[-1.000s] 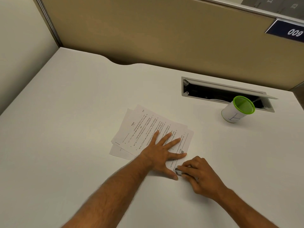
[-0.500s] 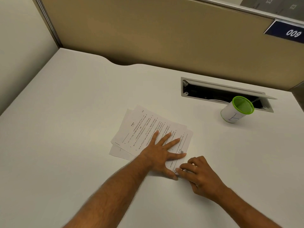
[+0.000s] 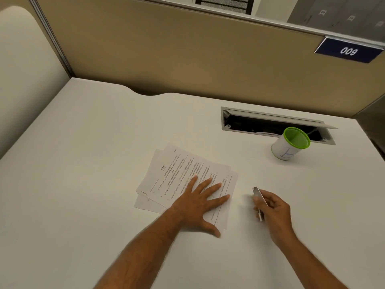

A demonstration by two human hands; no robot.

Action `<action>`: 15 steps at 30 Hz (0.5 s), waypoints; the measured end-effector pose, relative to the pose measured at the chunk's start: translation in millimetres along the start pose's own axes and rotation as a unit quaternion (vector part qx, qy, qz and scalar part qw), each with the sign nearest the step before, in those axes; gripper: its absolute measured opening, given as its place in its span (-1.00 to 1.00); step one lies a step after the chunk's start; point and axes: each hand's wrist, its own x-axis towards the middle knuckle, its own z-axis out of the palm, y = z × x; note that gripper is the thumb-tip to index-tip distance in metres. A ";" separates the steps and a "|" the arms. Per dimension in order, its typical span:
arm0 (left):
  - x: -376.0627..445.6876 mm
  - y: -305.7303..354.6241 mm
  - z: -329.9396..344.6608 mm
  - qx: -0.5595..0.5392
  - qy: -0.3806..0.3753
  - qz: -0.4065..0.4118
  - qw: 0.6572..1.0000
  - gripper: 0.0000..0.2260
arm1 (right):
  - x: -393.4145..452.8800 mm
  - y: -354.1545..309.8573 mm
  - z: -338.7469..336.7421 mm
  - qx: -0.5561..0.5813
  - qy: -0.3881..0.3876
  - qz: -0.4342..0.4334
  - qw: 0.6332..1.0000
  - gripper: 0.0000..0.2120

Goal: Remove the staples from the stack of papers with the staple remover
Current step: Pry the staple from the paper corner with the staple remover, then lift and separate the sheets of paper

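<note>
Papers (image 3: pixel 183 174) are spread in a loose pile near the middle of the white desk (image 3: pixel 83 163), closer to the front edge than to the back. Small print can be seen on the top sheet, but it is too tiny to be read. At least two more sheets poke out from under it on the left side. No staple can be made out.

The pile is pressed down by the left hand (image 3: pixel 198 205), which is laid flat with its fingers spread wide and nothing gripped. Part of the top sheet is hidden under this hand.

A thin metal staple remover (image 3: pixel 259 200) is pinched in the right hand (image 3: pixel 273 209), a little to the right of the papers and not touching them. Its lower part is covered by the fingers, so its full shape cannot be told.

Near the back right corner of the desk, a white cup (image 3: pixel 289 146) with a green rim is seen. It stands in front of an open cable slot (image 3: pixel 270 126) that is dark inside. Both arms are cut off at the bottom of the view.
</note>
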 end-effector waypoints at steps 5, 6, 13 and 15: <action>-10.0 8.0 -1.2 -0.058 0.066 0.001 0.996 -0.11 | 14.0 -2.1 -1.1 -0.159 0.062 -0.057 0.984 -0.87; -11.6 8.8 0.4 -0.051 0.080 0.010 0.995 -0.14 | 17.5 -2.6 -1.2 -0.162 0.076 -0.046 0.983 -0.88; -29.6 9.9 2.4 0.004 0.075 -0.001 0.997 -0.23 | 34.5 -5.5 -0.3 -0.196 0.128 -0.059 0.970 -0.82; -35.0 8.4 1.9 0.013 0.061 -0.015 0.998 -0.26 | 39.3 -1.7 -3.0 -0.228 0.131 -0.066 0.962 -0.77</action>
